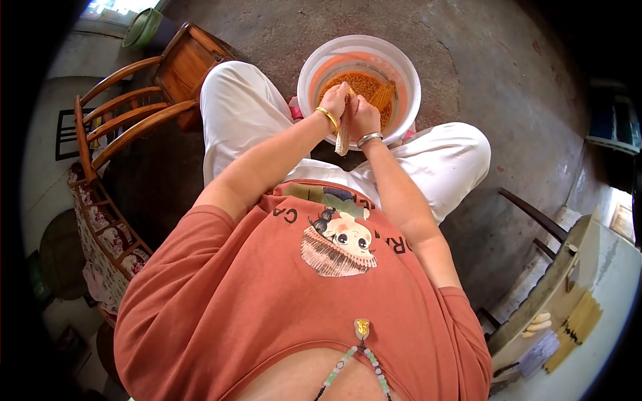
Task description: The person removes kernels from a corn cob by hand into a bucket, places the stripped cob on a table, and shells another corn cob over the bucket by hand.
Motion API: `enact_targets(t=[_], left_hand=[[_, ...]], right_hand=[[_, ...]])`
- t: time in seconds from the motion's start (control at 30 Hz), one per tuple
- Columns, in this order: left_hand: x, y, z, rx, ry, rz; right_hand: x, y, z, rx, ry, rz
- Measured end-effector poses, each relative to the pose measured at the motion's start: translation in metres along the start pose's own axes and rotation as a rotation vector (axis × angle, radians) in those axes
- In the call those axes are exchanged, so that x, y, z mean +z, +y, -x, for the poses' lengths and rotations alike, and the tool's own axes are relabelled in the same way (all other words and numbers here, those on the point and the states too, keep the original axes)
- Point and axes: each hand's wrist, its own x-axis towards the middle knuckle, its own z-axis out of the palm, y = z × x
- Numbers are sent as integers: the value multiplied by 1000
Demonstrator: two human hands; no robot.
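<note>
Both of my hands are closed around a corn cob (343, 142) above a white bucket (409, 72). My left hand (334, 100), with a gold bracelet at the wrist, grips its far part. My right hand (364, 117), wearing a silver bangle, presses against it from the other side. The cob's near end looks pale and stripped, while a bit of yellow shows between my fingers. Loose orange-yellow corn kernels (358, 81) lie in the bucket. An ear of corn (383, 95) leans inside on the right. My fingers hide the cob's middle.
The bucket stands between my knees, in white trousers (447, 157). A wooden chair (127, 120) is close on my left, with a green container (141, 28) behind it. Dark wooden legs (533, 212) and a pale board (582, 307) are on my right. The floor (461, 60) is grey concrete.
</note>
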Motion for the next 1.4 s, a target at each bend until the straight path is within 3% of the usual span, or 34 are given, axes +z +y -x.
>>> enact_targets(t=[0.2, 0.5, 0.67, 0.8, 0.97, 1.3, 1.4], left_hand=[[-10, -12, -16, 26, -47, 62], [-10, -21, -28, 1, 133, 118], [-11, -15, -25, -124, 150, 237], [10, 10, 7, -143, 125, 244], [-13, -12, -21, -115, -47, 139], [4, -10, -11, 21, 96, 68], [0, -13, -13, -9, -13, 176]], right_hand=[[4, 6, 1, -21, 62, -142], [2, 10, 0, -33, 106, -262], [9, 18, -3, 2, 164, -314], [-3, 12, -5, 42, 21, -279], [-11, 6, -9, 98, -51, -130], [-7, 9, -9, 48, 45, -82], [-4, 13, -9, 58, 120, -107]])
